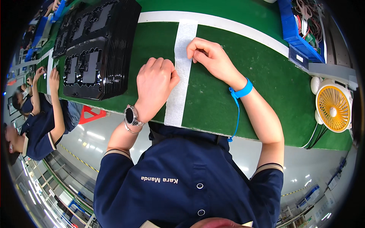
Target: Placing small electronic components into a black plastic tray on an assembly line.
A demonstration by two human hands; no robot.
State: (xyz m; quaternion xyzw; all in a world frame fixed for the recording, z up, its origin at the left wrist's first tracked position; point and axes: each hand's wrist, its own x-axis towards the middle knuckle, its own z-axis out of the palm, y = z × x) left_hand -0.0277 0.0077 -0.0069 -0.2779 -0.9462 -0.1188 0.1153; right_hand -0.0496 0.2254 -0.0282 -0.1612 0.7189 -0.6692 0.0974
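My left hand (155,83) is closed in a fist, its back toward me, at the left edge of a long whitish cloth-like strip (178,95) on the green mat. Whatever the curled fingers may hold is hidden. Across the strip, my right hand (213,60) is closed too, with thumb and index finger bent toward each other over the strip's right edge. Nothing I can name shows in that pinch. A blue wrist strap (243,90) with a dangling cord circles my right wrist, and a metal watch (131,115) sits on my left.
A tall stack of black plastic trays (116,57) with grey inserts stands left on the green work surface (262,91). Right are a blue bin (294,32) of wires and tools and a yellow-and-white fan (333,108). A co-worker (45,121) works at far left, near a red stool (91,114).
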